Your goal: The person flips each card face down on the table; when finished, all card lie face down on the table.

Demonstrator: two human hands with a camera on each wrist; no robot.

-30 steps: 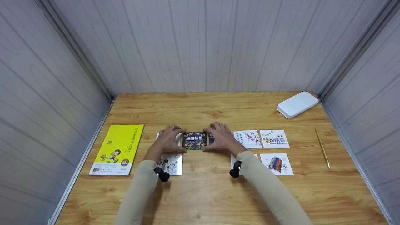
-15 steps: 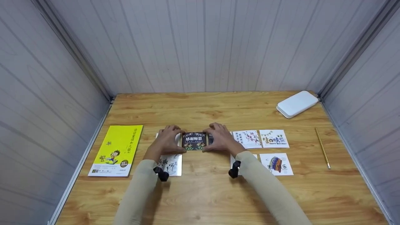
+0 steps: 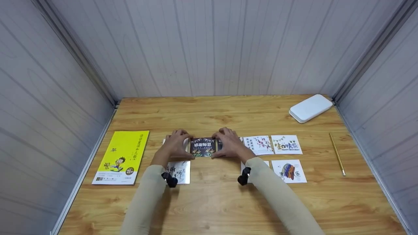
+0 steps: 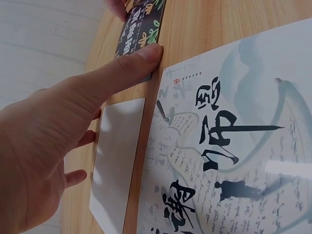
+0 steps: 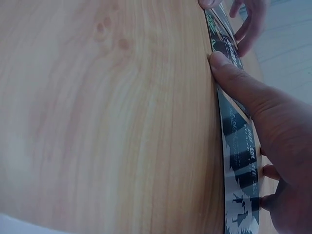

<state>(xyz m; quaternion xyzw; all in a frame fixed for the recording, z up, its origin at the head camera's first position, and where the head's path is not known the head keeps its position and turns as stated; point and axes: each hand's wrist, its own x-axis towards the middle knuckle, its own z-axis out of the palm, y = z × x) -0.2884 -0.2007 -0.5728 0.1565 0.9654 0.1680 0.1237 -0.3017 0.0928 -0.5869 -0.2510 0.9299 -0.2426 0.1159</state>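
Observation:
A dark greeting card [image 3: 203, 147] with white lettering and painted flowers lies on the wooden table between both hands. My left hand [image 3: 176, 145] pinches its left end, thumb at the near edge and fingers at the far edge. Likewise, my right hand [image 3: 229, 144] holds the right end. Beneath the left palm is a plain white card [image 4: 117, 161], and nearer to me a card with black brush lettering [image 4: 224, 146]. Another dark card, with a pale lower part [image 5: 239, 161], lies under my right hand, mostly hidden in the head view.
Right of the hands lie a blossom card [image 3: 259, 145], a birthday card [image 3: 287, 144] and a card with a colourful picture [image 3: 289, 171]. The right forearm partly covers another white card. A yellow book [image 3: 122, 156] is at left, a pencil [image 3: 337, 154] and white case [image 3: 311, 108] at right.

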